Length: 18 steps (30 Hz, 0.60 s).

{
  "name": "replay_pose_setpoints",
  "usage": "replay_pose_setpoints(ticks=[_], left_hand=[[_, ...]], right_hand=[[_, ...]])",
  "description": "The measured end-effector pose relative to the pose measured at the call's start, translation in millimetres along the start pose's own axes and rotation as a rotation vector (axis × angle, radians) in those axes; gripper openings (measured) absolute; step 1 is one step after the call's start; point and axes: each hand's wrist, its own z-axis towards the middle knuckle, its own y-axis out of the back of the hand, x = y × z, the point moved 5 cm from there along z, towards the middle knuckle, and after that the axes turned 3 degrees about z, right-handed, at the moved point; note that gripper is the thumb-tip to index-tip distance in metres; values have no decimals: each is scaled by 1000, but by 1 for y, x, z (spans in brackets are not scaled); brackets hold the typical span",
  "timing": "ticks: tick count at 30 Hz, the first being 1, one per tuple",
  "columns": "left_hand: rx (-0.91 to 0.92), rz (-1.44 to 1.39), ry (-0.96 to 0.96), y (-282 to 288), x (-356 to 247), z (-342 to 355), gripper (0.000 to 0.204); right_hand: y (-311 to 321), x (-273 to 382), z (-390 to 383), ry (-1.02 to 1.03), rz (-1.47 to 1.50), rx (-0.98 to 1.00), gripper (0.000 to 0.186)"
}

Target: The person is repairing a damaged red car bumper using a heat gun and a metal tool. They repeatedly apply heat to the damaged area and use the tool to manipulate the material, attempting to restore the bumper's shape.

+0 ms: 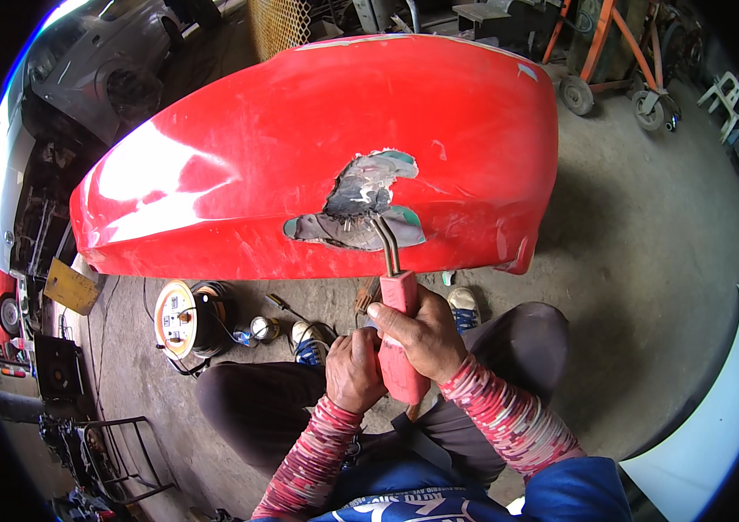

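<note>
Head view: the right hand (429, 337) is wrapped around a pink two-pronged tool (396, 361); the left hand (355, 370) is curled against its side, own grip not determinable. The prongs (390, 244) reach into the broken opening (359, 193) in the red body panel (291, 157), beyond the knees. Recommended: wrists braced, light even pressure, tips following the torn edge.

A vehicle body workshop: just beyond the right hand (429, 331) is a torn red body panel (404, 96); far left, a grey car (113, 48); left, a cable reel (176, 320) on concrete floor (639, 252).
</note>
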Motion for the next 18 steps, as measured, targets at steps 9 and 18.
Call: replay_pose_setpoints(ticks=[9, 18], left_hand=[[5, 0, 6, 0, -1, 0, 46], [2, 4, 15, -1, 0, -1, 49]], right_hand=[[1, -2, 1, 25, -27, -4, 23], [2, -2, 1, 31, -28, 2, 24]])
